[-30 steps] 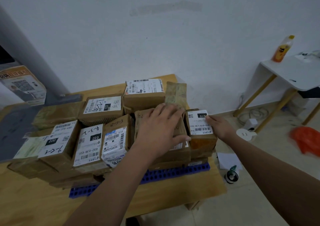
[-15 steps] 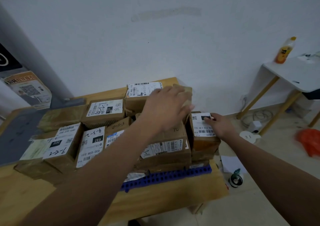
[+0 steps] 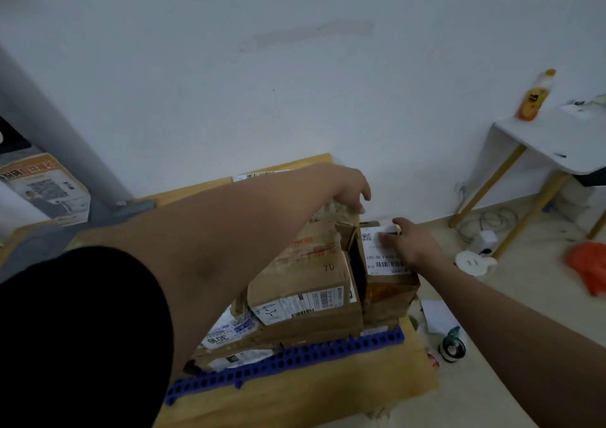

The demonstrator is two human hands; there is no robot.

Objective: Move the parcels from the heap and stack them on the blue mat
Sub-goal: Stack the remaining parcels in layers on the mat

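Observation:
Brown cardboard parcels stand stacked on a blue perforated mat [image 3: 295,358] on a wooden table. My left hand [image 3: 349,186] reaches far over the stack and pinches the top edge of a thin tape-wrapped parcel [image 3: 337,212] standing upright behind a large parcel marked 70 [image 3: 311,263]. My right hand [image 3: 410,242] lies flat on the white label of a small parcel [image 3: 390,283] at the stack's right end, fingers spread. My left arm and black sleeve hide most of the parcels to the left.
The wooden table [image 3: 311,398] ends just right of the stack. On the floor to the right lie a tape roll [image 3: 453,349], a white power strip [image 3: 474,262] with cables and an orange bag [image 3: 590,267]. A white side table [image 3: 557,142] holds an orange bottle [image 3: 533,98].
My left hand left the top of the large parcel, stretched to the back and took hold of the thin upright parcel. My right hand stayed on the small parcel. The view moved closer.

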